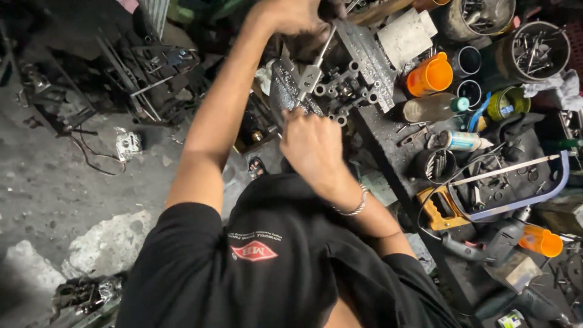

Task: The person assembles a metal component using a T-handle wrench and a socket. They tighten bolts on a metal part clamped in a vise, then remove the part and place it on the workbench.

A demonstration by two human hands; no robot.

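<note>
Two hands are working: left hand [291,15] gripping the T-handle wrench [317,64], right hand [313,143] steadying the cylinder head [343,91] at the table's edge; keeping it square seems wise.

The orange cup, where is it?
The orange cup sits at the upper right of the head view on the cluttered workbench, lying tipped beside black tubes.

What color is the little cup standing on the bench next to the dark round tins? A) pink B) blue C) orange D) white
C: the cup on the workbench is bright orange, standing just left of the dark round tins.
</note>
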